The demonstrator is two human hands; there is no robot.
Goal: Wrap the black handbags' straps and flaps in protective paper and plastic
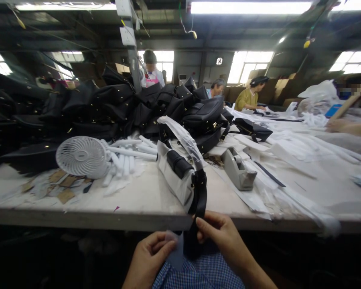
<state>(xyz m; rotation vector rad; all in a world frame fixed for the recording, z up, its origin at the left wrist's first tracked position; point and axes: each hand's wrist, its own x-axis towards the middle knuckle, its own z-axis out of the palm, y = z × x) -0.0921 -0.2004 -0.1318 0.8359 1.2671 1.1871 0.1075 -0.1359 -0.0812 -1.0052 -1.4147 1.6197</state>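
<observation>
A black handbag (180, 170) half wrapped in white paper lies at the table's front edge, its handle covered in clear wrap. Its black strap (200, 200) hangs over the edge down to my lap. My right hand (221, 235) pinches that strap with thumb and fingers just below the table edge. My left hand (149, 257) is closed on a small pale piece of wrapping material (175, 251) beside the strap's lower end.
A white desk fan (82, 156) and rolled white paper pieces (129, 154) lie left of the bag. A grey tape dispenser (237, 168) sits to the right. A pile of black bags (114, 104) fills the back. Other people work at the far side.
</observation>
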